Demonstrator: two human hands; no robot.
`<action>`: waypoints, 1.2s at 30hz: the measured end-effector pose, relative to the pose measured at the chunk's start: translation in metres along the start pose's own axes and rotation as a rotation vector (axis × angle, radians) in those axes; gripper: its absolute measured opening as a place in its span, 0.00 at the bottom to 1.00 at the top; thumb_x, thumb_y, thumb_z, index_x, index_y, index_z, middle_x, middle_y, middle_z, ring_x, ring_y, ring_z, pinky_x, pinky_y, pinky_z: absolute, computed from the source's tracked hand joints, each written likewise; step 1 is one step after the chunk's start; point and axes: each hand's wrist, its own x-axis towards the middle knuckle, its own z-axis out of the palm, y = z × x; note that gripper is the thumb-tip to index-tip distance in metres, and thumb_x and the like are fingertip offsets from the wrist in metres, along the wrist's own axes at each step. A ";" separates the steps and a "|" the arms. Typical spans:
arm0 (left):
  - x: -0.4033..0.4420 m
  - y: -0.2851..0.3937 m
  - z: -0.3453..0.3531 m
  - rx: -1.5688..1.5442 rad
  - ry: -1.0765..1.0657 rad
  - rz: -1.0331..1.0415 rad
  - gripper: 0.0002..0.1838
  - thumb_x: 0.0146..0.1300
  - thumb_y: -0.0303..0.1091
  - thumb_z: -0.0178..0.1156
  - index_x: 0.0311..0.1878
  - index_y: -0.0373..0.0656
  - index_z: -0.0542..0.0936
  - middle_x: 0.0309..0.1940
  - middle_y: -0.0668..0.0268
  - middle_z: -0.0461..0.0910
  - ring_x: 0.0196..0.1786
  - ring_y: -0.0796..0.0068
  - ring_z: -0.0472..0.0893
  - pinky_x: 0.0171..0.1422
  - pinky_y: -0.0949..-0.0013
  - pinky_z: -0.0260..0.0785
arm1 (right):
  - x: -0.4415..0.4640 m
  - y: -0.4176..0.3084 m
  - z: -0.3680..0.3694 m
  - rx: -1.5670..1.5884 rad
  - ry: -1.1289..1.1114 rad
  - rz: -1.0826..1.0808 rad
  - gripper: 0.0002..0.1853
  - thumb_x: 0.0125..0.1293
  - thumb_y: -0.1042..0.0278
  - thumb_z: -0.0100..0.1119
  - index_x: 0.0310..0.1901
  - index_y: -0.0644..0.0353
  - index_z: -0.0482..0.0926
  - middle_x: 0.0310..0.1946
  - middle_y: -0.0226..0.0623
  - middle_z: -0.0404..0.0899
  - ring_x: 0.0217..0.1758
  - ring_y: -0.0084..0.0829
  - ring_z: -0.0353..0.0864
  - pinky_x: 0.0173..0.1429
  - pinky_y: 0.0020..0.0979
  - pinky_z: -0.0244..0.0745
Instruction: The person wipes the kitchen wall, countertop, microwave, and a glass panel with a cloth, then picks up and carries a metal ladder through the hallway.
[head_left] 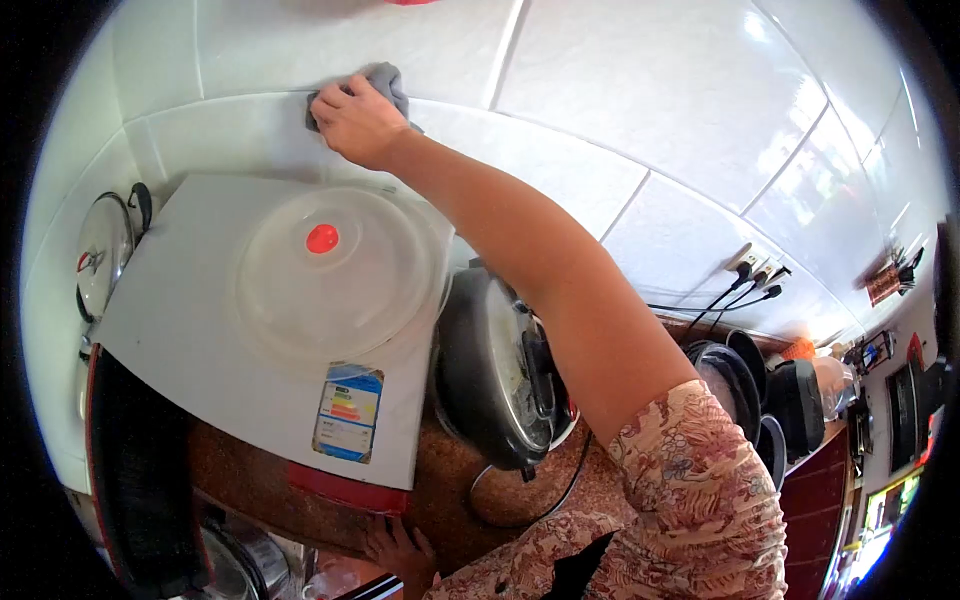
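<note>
At far left, a lid with a dark handle [105, 250] stands on edge against the wall; below it, a dark panel [140, 470] projects from the front of a white box-shaped appliance [190, 270]; on the appliance top lies a translucent round cover [330, 295] with a red centre [321, 238]; a blue and white label [348, 412] is fixed near the front edge, one corner worn.

Above and behind the appliance, the right hand [360, 122] grasps a grey cloth [390, 85], bunched under the fingers and pressed to the tiled wall [590, 70] at a horizontal joint; the left hand [400, 548] is unclenched, fingers extended, resting at the counter [450, 490] edge below the appliance's front corner; its palm is not visible.

Beside the appliance, a dark pot [465, 350] carries a glass lid [515, 370]; farther right, black plugs [757, 275] occupy a wall outlet; below them, dark pans [725, 375] stand near a black object [797, 400], type indeterminable.
</note>
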 end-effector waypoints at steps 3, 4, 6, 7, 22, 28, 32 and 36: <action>0.011 0.007 -0.017 -0.026 -0.101 -0.005 0.26 0.60 0.43 0.53 0.60 0.39 0.70 0.65 0.47 0.62 0.67 0.43 0.61 0.68 0.36 0.47 | -0.035 0.016 -0.006 0.026 -0.026 0.004 0.12 0.59 0.63 0.55 0.42 0.53 0.83 0.50 0.29 0.72 0.56 0.30 0.68 0.55 0.36 0.63; 0.021 0.015 -0.033 -0.018 -0.016 0.020 0.23 0.62 0.42 0.53 0.57 0.40 0.73 0.60 0.47 0.67 0.61 0.44 0.66 0.62 0.39 0.55 | -0.051 0.023 -0.010 0.004 0.045 0.023 0.12 0.59 0.63 0.55 0.41 0.54 0.83 0.48 0.29 0.73 0.55 0.30 0.68 0.55 0.36 0.63; 0.043 0.037 -0.065 -0.007 0.159 0.070 0.18 0.64 0.42 0.53 0.52 0.41 0.78 0.50 0.47 0.76 0.48 0.45 0.76 0.50 0.46 0.70 | -0.090 0.034 -0.018 -0.044 0.189 0.052 0.11 0.59 0.62 0.54 0.40 0.54 0.83 0.45 0.29 0.75 0.54 0.30 0.69 0.54 0.38 0.63; 0.042 0.032 -0.060 0.015 0.049 0.103 0.19 0.64 0.42 0.53 0.52 0.41 0.78 0.51 0.48 0.76 0.49 0.46 0.76 0.50 0.46 0.71 | -0.111 0.042 -0.025 -0.005 0.147 0.064 0.14 0.61 0.62 0.53 0.46 0.54 0.81 0.49 0.30 0.74 0.56 0.31 0.68 0.56 0.39 0.63; 0.040 0.028 -0.064 0.138 0.223 0.296 0.18 0.60 0.43 0.56 0.45 0.38 0.81 0.43 0.47 0.79 0.37 0.51 0.80 0.38 0.52 0.75 | -0.381 0.236 -0.124 -0.503 0.566 1.326 0.24 0.60 0.73 0.50 0.60 0.56 0.71 0.57 0.41 0.75 0.63 0.44 0.68 0.64 0.45 0.58; 0.048 0.033 -0.076 0.072 0.202 0.337 0.18 0.57 0.42 0.59 0.42 0.37 0.81 0.36 0.48 0.80 0.30 0.50 0.79 0.33 0.52 0.74 | -0.285 0.245 -0.112 -0.463 0.585 1.059 0.23 0.57 0.70 0.55 0.57 0.62 0.73 0.57 0.48 0.73 0.61 0.48 0.71 0.62 0.46 0.63; 0.042 0.025 -0.062 0.120 0.238 0.368 0.20 0.56 0.43 0.60 0.45 0.37 0.81 0.36 0.47 0.79 0.30 0.49 0.78 0.32 0.51 0.73 | -0.216 0.208 -0.109 -0.151 0.365 0.512 0.20 0.61 0.69 0.53 0.56 0.59 0.74 0.60 0.48 0.68 0.64 0.48 0.67 0.65 0.51 0.61; 0.025 -0.025 -0.001 0.337 0.350 0.574 0.21 0.56 0.45 0.59 0.47 0.39 0.81 0.36 0.49 0.79 0.31 0.50 0.77 0.32 0.52 0.72 | -0.191 0.203 -0.119 -0.223 0.082 0.052 0.21 0.62 0.67 0.50 0.57 0.56 0.74 0.66 0.39 0.65 0.69 0.39 0.63 0.69 0.51 0.57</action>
